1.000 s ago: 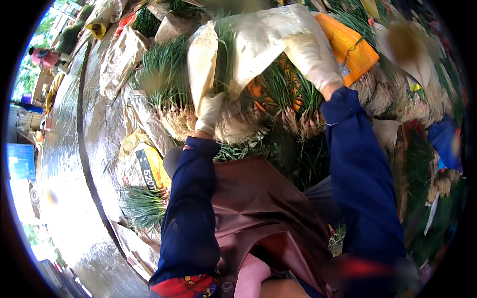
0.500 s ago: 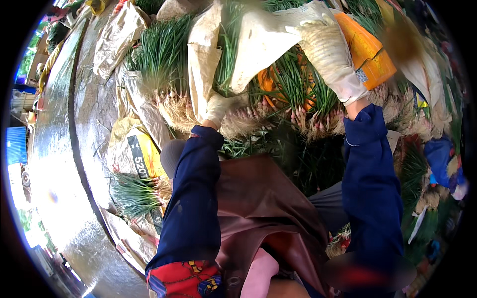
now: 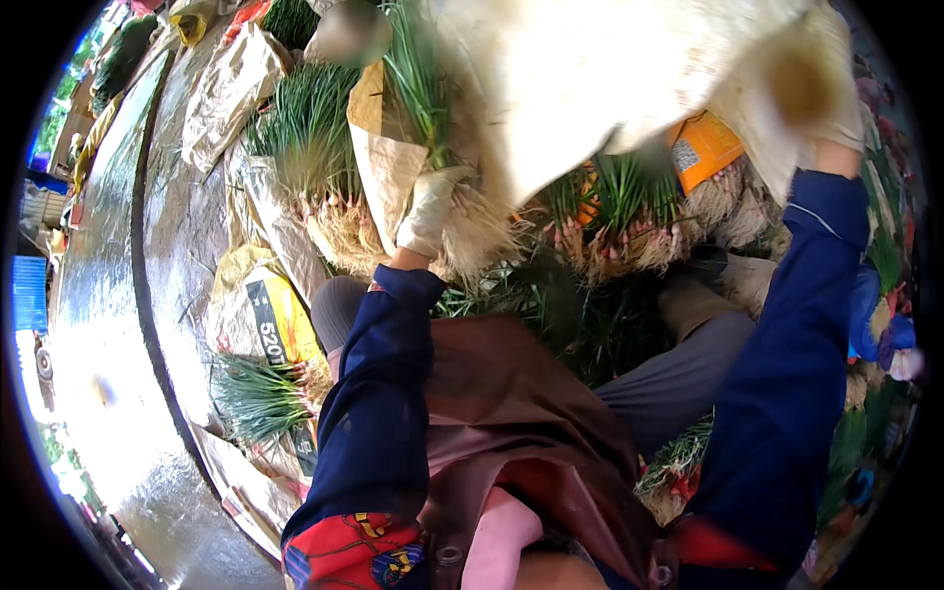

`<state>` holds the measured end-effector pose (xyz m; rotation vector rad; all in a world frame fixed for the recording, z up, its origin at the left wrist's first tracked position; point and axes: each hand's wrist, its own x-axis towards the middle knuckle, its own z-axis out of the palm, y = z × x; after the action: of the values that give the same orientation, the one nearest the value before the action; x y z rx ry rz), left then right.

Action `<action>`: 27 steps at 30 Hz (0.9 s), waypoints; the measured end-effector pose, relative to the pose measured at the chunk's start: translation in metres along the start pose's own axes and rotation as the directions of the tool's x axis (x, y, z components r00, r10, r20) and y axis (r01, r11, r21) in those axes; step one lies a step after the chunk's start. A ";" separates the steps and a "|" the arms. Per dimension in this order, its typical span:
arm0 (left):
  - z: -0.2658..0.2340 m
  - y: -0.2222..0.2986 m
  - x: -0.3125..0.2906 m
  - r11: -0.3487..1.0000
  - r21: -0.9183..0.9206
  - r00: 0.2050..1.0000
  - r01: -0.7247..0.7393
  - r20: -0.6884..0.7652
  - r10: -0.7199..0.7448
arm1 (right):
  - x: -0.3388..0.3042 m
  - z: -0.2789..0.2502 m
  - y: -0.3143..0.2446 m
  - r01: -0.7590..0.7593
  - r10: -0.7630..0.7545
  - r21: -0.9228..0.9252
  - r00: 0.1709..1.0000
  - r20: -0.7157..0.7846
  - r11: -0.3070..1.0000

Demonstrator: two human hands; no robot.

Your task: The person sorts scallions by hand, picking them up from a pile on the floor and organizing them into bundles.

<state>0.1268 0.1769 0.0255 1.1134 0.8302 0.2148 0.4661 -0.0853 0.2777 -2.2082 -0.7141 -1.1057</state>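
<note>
My left hand (image 3: pixel 431 214), in a white glove, is closed round the base of a bunch of spring onions (image 3: pixel 415 84). Its pale roots (image 3: pixel 482 234) hang out to the right of the glove, and a folded beige sack edge (image 3: pixel 379 162) stands just left of it. At the upper right my gloved right hand (image 3: pixel 834 113) grips a big white sack sheet (image 3: pixel 600 84), raised and spread over the onions. A blurred brown spot covers part of the area beside that hand, so its fingers show poorly. More spring onions (image 3: pixel 629 202) lie under the sheet, roots toward me.
An orange printed package (image 3: pixel 706 149) lies beneath the sheet's right part. Further onions (image 3: pixel 305 123) stand to the left, with a small bunch (image 3: pixel 258 398) by a yellow-and-white sack (image 3: pixel 290 310). Wet pavement (image 3: pixel 108 324) runs along the left. My brown apron (image 3: pixel 521 393) covers my lap.
My right hand has swung outward to the right, pulling the white sheet along and spreading it wider. My left hand stays nearly in place, with the onion bunch now showing more plainly in it.
</note>
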 end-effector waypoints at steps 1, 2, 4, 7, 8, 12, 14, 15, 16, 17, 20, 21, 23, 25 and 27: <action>-0.002 -0.009 -0.002 0.988 -0.119 0.995 -0.101 -0.002 0.102 | -0.003 0.007 0.010 -0.041 0.040 0.048 0.999 0.015 0.998; -0.010 -0.017 0.011 0.997 -0.034 0.976 -0.063 0.206 0.068 | 0.000 -0.003 0.020 -0.067 0.067 0.055 0.998 0.017 0.996; 0.033 -0.016 0.010 0.741 0.615 0.919 -0.270 -0.065 0.389 | 0.005 -0.035 0.045 -0.096 0.095 0.048 0.995 0.020 0.994; 0.068 0.015 -0.007 0.591 0.758 0.934 -0.275 0.064 0.353 | 0.001 -0.064 0.056 -0.108 0.102 0.088 0.992 0.073 0.990; 0.085 0.035 -0.013 0.788 0.507 0.925 -0.348 0.322 0.201 | -0.001 -0.073 0.057 -0.113 0.102 0.110 0.990 0.099 0.987; 0.147 0.084 -0.089 0.922 -0.374 0.594 0.105 0.767 0.243 | -0.026 -0.091 0.006 -0.115 0.027 0.305 0.960 0.278 0.945; 0.154 0.113 -0.114 0.805 -0.516 0.424 0.292 0.824 0.375 | -0.048 -0.092 -0.045 -0.126 -0.067 0.439 0.915 0.398 0.889; 0.133 0.119 -0.109 0.767 -0.551 0.324 0.327 0.828 0.457 | -0.074 -0.071 -0.081 -0.167 -0.148 0.560 0.868 0.474 0.811; 0.125 0.134 -0.143 0.642 -0.694 0.255 0.325 0.719 0.647 | -0.095 -0.069 -0.111 -0.191 -0.230 0.618 0.813 0.535 0.763; 0.132 0.136 -0.148 0.596 -0.783 0.289 0.177 0.621 0.729 | -0.088 -0.113 -0.127 -0.143 -0.271 0.581 0.778 0.566 0.802; 0.063 0.140 -0.162 0.426 -0.755 0.269 -0.498 0.332 0.904 | -0.131 -0.139 -0.225 -0.404 -0.524 0.738 0.525 0.670 0.540; 0.051 0.158 -0.176 0.354 -0.672 0.209 -0.651 0.290 0.934 | -0.142 -0.149 -0.246 -0.491 -0.591 0.728 0.433 0.681 0.479; -0.031 0.151 -0.211 0.252 -0.396 0.219 -0.883 0.127 0.967 | -0.167 -0.172 -0.309 0.258 -0.897 0.889 0.339 0.284 0.379; -0.112 0.155 -0.248 0.263 -0.251 0.271 -0.932 0.002 0.963 | -0.181 -0.183 -0.334 0.284 -0.907 0.877 0.288 0.308 0.388; -0.180 0.160 -0.282 0.379 -0.127 0.387 -0.917 -0.051 0.921 | -0.187 -0.186 -0.336 0.127 -0.891 0.896 0.231 0.391 0.426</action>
<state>-0.1526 0.2243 0.2652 1.3493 0.0375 1.2023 0.0447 -0.0160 0.2981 -1.5468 -2.1733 0.3433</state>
